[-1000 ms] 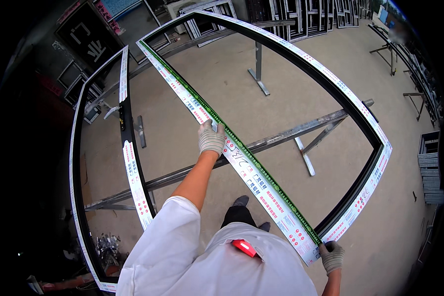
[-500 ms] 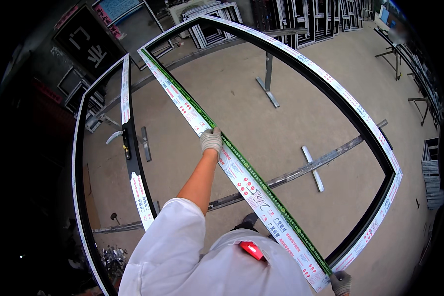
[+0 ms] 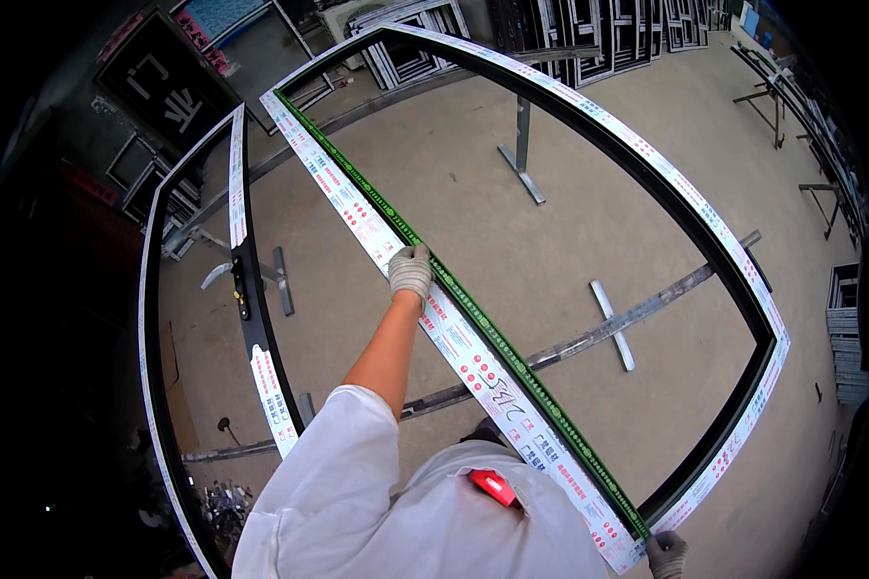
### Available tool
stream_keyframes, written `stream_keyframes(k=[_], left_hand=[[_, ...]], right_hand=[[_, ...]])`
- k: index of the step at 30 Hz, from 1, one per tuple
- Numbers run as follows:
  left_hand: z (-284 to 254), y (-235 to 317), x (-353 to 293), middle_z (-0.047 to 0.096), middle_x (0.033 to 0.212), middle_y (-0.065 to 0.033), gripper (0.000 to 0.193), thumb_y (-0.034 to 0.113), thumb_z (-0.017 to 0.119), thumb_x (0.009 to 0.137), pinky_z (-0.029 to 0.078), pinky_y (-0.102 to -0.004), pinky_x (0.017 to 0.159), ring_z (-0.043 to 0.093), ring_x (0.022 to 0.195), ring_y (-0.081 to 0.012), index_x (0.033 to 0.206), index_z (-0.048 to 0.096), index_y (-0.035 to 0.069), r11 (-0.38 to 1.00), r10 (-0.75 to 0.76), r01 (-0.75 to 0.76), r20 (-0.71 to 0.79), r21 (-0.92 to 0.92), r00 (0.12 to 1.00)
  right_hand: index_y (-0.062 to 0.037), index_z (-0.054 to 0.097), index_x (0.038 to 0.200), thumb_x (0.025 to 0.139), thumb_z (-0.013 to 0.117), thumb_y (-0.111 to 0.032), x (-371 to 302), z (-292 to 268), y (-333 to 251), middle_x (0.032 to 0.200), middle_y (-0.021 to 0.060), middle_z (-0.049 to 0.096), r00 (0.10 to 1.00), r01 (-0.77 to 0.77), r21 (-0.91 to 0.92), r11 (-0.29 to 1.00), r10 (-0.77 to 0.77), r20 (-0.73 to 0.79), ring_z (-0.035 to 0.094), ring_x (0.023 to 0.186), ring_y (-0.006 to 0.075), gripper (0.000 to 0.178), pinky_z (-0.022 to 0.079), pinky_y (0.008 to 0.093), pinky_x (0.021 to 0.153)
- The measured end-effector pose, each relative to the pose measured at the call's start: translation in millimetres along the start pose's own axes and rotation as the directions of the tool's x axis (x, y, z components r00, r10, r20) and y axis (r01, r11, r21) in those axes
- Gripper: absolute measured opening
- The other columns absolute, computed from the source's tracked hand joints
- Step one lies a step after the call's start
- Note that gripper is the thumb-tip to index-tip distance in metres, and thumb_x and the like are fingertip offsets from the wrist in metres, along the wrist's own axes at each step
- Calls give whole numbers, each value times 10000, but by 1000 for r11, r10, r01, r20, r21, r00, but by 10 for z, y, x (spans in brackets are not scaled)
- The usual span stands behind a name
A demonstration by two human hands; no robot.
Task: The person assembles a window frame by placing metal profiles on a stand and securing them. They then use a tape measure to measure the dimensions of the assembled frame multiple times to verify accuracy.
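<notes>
A long green tape measure (image 3: 500,336) lies stretched along the inner edge of a film-covered white bar (image 3: 362,217) of a large black window frame (image 3: 637,145). My left hand (image 3: 411,274), in a pale knitted glove, is closed over the tape and the bar's edge about midway along. Down at the near right corner, my right hand (image 3: 668,556), also gloved, is closed at the tape's near end. Its fingers are partly hidden, and no tape case can be made out. To the left is a second frame (image 3: 151,318) with a handle (image 3: 240,289) on its bar.
Metal support rails (image 3: 647,309) run beneath the frames. A mallet (image 3: 228,428) and a heap of small metal parts (image 3: 224,507) lie at the lower left. Stacked frames (image 3: 589,43) lean at the back; a rack of long profiles (image 3: 811,125) stands right.
The view has shifted slightly, moving the frames a little in the picture. Both hands keep their places on the tape and bar.
</notes>
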State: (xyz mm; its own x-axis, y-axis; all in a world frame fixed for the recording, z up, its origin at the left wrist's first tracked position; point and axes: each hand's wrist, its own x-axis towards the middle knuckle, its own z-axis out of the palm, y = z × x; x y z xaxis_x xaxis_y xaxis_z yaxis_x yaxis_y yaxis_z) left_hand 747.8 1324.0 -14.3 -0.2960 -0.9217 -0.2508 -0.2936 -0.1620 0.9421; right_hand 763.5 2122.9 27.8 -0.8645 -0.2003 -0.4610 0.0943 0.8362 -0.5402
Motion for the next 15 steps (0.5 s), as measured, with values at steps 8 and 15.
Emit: stream_keyframes(k=[8,15], left_hand=[[5,18,-16,588,638,-65,364,293,553,1034,462,-360,516,552,504,-160,1027,691,-43,1000,-10,10,10,26,1000],[-11,100,-78,582,647,-53,365,298,547,1039,463,-350,507,539,492,-150,1015,686,-39,999,-37,37,39,4,999]], right_hand=[[1,734,959,916,782,-201,-6,38,33,808,42,716,999,-46,69,997,47,-13,620,735,123,212,538,308,694],[1,731,959,917,777,-178,-17,45,95,804,61,734,999,-44,22,999,44,-13,653,720,123,189,550,303,688]])
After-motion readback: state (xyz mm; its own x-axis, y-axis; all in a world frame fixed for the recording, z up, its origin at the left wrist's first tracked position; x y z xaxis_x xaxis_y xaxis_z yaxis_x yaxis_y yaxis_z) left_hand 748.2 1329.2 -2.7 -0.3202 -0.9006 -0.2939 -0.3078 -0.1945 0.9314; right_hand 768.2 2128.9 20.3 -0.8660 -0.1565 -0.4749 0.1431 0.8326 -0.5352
